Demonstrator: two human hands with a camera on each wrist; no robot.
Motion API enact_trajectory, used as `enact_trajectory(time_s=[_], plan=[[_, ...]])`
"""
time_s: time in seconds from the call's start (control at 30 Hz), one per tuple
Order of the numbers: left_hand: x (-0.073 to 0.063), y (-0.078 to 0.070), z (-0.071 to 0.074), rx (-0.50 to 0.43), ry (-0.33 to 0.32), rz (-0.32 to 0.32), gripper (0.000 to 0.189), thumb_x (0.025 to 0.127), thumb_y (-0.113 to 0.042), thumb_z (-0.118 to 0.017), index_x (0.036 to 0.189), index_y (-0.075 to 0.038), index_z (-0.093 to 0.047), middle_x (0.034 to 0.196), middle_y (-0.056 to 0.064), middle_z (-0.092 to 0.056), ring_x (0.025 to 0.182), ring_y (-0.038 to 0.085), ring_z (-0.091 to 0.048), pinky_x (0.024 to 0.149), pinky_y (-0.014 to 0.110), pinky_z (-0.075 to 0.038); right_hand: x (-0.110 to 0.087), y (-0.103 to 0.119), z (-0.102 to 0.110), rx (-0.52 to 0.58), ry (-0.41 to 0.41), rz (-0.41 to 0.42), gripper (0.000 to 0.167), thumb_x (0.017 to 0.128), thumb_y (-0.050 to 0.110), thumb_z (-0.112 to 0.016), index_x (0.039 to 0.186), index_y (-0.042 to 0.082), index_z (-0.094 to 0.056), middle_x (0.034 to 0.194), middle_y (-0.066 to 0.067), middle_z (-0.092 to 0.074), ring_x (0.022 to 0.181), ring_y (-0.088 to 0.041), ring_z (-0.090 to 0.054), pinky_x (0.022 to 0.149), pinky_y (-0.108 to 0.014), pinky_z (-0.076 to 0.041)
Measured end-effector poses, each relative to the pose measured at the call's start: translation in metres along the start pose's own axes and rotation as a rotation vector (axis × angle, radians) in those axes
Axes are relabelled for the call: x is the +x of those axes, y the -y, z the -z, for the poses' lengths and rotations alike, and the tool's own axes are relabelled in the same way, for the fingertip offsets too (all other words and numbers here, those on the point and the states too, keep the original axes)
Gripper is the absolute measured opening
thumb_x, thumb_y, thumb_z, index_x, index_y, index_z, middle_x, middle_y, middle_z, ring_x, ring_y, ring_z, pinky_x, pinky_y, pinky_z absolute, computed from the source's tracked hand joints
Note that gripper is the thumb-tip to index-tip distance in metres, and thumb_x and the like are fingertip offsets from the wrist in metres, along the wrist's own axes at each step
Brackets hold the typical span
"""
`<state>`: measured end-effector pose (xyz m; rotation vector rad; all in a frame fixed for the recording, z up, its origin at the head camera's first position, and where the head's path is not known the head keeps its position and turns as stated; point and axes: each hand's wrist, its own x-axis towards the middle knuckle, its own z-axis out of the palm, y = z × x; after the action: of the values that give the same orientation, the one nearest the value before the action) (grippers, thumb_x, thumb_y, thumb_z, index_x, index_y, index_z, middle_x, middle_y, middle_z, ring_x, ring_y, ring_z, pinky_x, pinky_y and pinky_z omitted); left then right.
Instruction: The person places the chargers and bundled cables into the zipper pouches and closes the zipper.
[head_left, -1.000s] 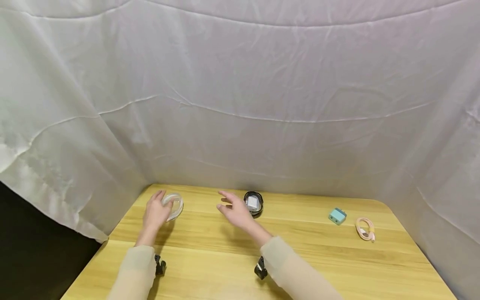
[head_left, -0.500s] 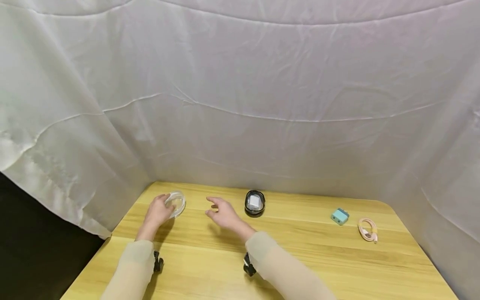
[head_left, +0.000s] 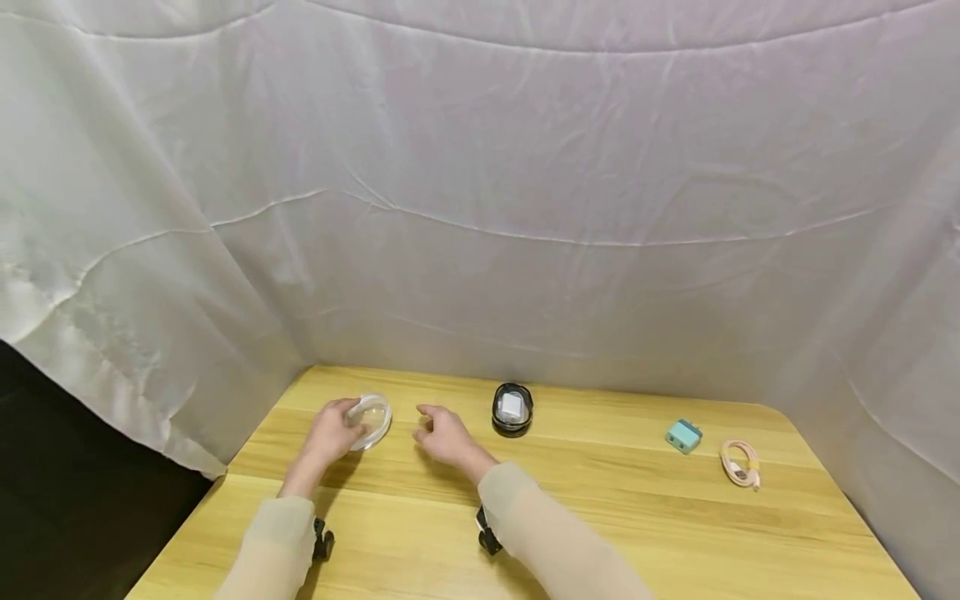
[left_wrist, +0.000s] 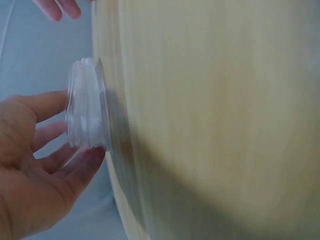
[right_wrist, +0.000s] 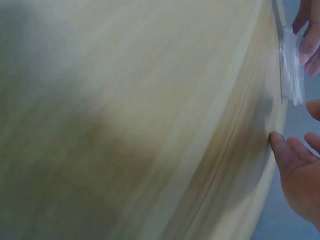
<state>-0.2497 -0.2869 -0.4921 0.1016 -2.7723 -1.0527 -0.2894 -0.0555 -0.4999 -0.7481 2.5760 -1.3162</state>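
My left hand (head_left: pixel 332 432) grips the left side of a round clear plastic container (head_left: pixel 372 422), its thumb and fingertips against the wall. Something white, likely a coiled cable, shows inside the container (left_wrist: pixel 87 105) in the left wrist view. Whether its base touches the table or hangs slightly above it, I cannot tell. My right hand (head_left: pixel 446 436) is a short way right of the container, thumb and fingers apart and holding nothing. In the right wrist view, the right hand (right_wrist: pixel 300 175) is low beside the tabletop, near the container (right_wrist: pixel 292 67).
Right of my right hand stands a black-rimmed container (head_left: pixel 512 410) with a white charger block in it. Farther right lie a teal charger plug (head_left: pixel 683 436) and a coiled pink cable (head_left: pixel 740 463). A grey curtain (head_left: pixel 525 292) borders the wooden table (head_left: pixel 600 517).
The left hand now holds the clear container, which has shifted slightly right and toward me. The right hand has moved left, away from the black-rimmed container, and slightly nearer me.
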Motion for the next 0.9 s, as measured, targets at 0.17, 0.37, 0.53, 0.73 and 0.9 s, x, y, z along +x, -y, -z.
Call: enact_trajectory(time_s=[0.17,0.37,0.53,0.73,0.9], plan=[[-0.006,-0.010,-0.005,-0.008,0.038,-0.019,0.062,0.089,-0.010,-0.079,0.143,0.009,-0.054,0.143,0.037,-0.050,0.123,0.052,-0.057,0.103,0.062,-0.051,-0.001,-0.002,-0.004,0.020,0.003,0.004,0.057,0.097,0.011,-0.070,0.150,-0.002,-0.051,0.136,-0.023,-0.064,0.119,-0.034,-0.065,0.103,-0.047,-0.055],[-0.010,-0.023,-0.014,-0.039,0.087,-0.056,0.064,0.084,-0.008,-0.083,0.140,0.010,-0.057,0.133,0.035,-0.057,0.115,0.049,-0.062,0.097,0.058,-0.055,-0.001,-0.004,-0.008,0.014,-0.016,0.000,0.060,0.092,0.008,-0.075,0.147,-0.003,-0.054,0.133,-0.021,-0.065,0.111,-0.029,-0.067,0.095,-0.040,-0.059],[-0.013,-0.033,-0.017,-0.035,0.113,-0.063,0.065,0.083,-0.008,-0.085,0.139,0.011,-0.058,0.130,0.034,-0.059,0.111,0.046,-0.065,0.094,0.056,-0.057,-0.003,-0.005,-0.009,0.026,-0.029,-0.003,0.057,0.091,0.006,-0.074,0.143,-0.006,-0.056,0.123,-0.017,-0.067,0.100,-0.022,-0.066,0.087,-0.031,-0.059],[-0.019,-0.042,-0.019,-0.034,0.144,-0.056,0.066,0.081,-0.005,-0.086,0.138,0.012,-0.057,0.125,0.031,-0.059,0.106,0.044,-0.066,0.088,0.051,-0.061,-0.009,-0.008,-0.005,0.098,-0.034,0.004,0.055,0.088,0.001,-0.075,0.140,-0.008,-0.058,0.125,-0.019,-0.069,0.099,-0.022,-0.068,0.083,-0.029,-0.060],[-0.024,-0.052,-0.023,-0.025,0.161,-0.085,0.069,0.077,-0.004,-0.088,0.136,0.013,-0.058,0.119,0.029,-0.060,0.101,0.040,-0.067,0.084,0.047,-0.062,-0.018,-0.014,0.003,0.134,-0.036,0.001,0.053,0.084,-0.001,-0.077,0.135,-0.008,-0.061,0.126,-0.021,-0.069,0.099,-0.025,-0.070,0.082,-0.030,-0.062]])
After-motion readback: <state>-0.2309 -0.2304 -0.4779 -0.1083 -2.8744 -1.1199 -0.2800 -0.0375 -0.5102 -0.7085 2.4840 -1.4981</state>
